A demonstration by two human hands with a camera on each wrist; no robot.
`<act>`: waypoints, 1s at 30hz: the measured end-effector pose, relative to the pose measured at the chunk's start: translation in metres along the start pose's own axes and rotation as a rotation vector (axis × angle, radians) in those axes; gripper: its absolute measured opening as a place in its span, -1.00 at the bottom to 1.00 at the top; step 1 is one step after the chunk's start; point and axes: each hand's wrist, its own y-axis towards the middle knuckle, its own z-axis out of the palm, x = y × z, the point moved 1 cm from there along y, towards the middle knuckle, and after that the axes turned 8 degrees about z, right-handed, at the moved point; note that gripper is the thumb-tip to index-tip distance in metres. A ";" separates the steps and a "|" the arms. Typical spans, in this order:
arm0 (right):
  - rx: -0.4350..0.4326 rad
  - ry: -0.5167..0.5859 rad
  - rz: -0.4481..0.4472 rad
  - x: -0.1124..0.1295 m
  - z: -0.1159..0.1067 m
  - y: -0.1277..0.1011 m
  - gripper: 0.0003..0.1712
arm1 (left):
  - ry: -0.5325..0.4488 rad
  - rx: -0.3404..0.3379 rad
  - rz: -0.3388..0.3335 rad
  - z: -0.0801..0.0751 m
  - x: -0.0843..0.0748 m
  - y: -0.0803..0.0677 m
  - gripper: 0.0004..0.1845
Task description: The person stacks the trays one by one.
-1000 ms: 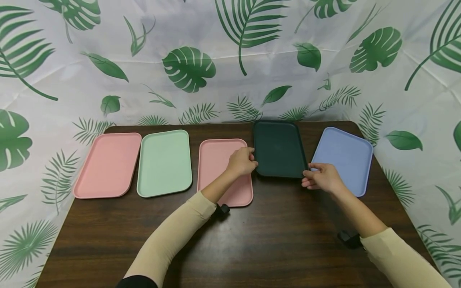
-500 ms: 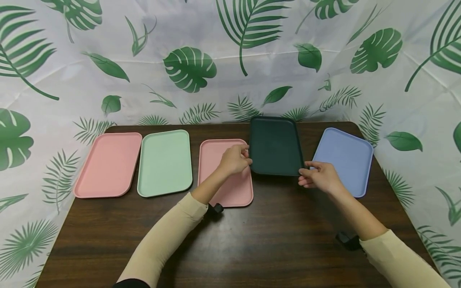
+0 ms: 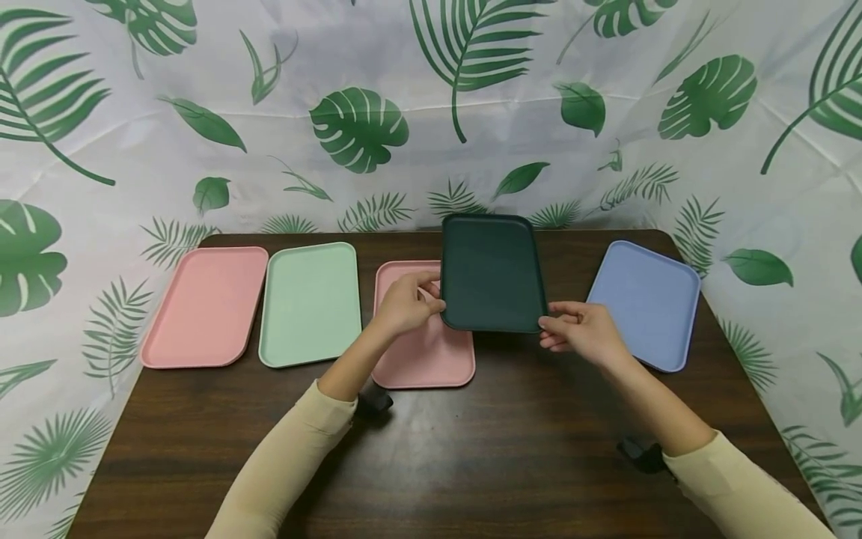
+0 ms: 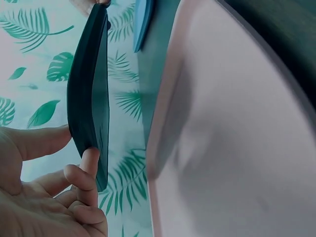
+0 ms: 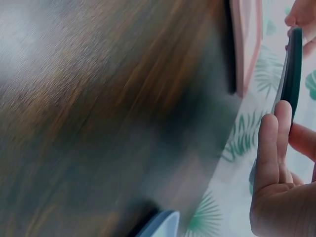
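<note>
Both hands hold a dark green tray [image 3: 493,273] up off the table, as the wrist views show it edge-on with space beneath. My left hand [image 3: 409,301] pinches its left edge, thumb on one face and fingertips on the other. At the near right corner, my right hand [image 3: 584,329] grips the rim between thumb and fingers. Below and to the left lies a pink tray [image 3: 424,363], partly covered by my left hand and by the dark green tray. In the left wrist view this pink tray [image 4: 237,128] fills the right side.
Another pink tray [image 3: 205,307] and a light green tray [image 3: 311,303] lie on the left of the brown wooden table [image 3: 485,464]. A blue tray [image 3: 646,303] lies at the right, beyond my right hand. A leaf-printed cloth [image 3: 269,135] hangs behind the table.
The dark green tray has moved left and slightly up in the head view, with both hands still gripping it. It now overlaps the pink tray's upper right corner. The other trays have stayed put.
</note>
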 end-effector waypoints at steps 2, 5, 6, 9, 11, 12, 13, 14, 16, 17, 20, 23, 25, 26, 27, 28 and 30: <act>0.002 0.000 -0.002 0.001 0.004 -0.001 -0.36 | -0.013 -0.007 0.001 -0.004 0.002 -0.006 -0.44; 0.011 0.002 -0.011 0.002 0.011 -0.001 -0.38 | -0.017 -0.020 -0.006 -0.010 0.005 -0.015 -0.44; 0.017 0.002 -0.015 0.003 0.014 -0.001 -0.38 | -0.021 -0.024 -0.009 -0.012 0.005 -0.018 -0.44; 0.034 0.009 -0.028 0.003 0.021 -0.002 -0.39 | -0.028 -0.034 -0.004 -0.018 0.009 -0.027 -0.45; 0.048 0.016 -0.038 0.003 0.026 -0.003 -0.40 | -0.041 -0.041 0.002 -0.021 0.011 -0.034 -0.45; 0.055 0.016 -0.041 0.004 0.028 -0.004 -0.40 | -0.046 -0.045 0.001 -0.023 0.013 -0.037 -0.45; 0.062 0.017 -0.045 0.004 0.031 -0.005 -0.41 | -0.052 -0.046 0.003 -0.024 0.014 -0.041 -0.44; 0.070 0.016 -0.049 0.004 0.034 -0.005 -0.41 | -0.059 -0.047 0.002 -0.025 0.015 -0.045 -0.45; 0.083 0.010 -0.057 0.004 0.039 -0.006 -0.44 | -0.075 -0.051 -0.011 -0.028 0.018 -0.052 -0.45; 0.090 0.009 -0.058 0.004 0.041 -0.006 -0.45 | -0.084 -0.052 -0.020 -0.030 0.019 -0.056 -0.45; 0.111 0.000 -0.064 0.004 0.050 -0.006 -0.48 | -0.105 -0.060 -0.032 -0.035 0.023 -0.067 -0.45; 0.129 -0.004 -0.063 0.003 0.059 -0.006 -0.50 | -0.100 -0.067 -0.031 -0.039 0.028 -0.078 -0.45; 0.146 -0.016 -0.071 0.003 0.065 -0.007 -0.51 | -0.088 -0.067 -0.026 -0.042 0.033 -0.085 -0.46; 0.153 -0.021 -0.071 0.003 0.067 -0.007 -0.51 | -0.082 -0.067 -0.025 -0.043 0.035 -0.088 -0.46; 0.159 -0.024 -0.071 0.003 0.070 -0.007 -0.51 | -0.076 -0.066 -0.029 -0.044 0.037 -0.092 -0.46; 0.165 -0.026 -0.072 0.002 0.072 -0.008 -0.51 | -0.074 -0.066 -0.035 -0.045 0.039 -0.095 -0.46; 0.180 -0.033 -0.078 0.001 0.076 -0.008 -0.51 | -0.071 -0.063 -0.047 -0.047 0.041 -0.100 -0.46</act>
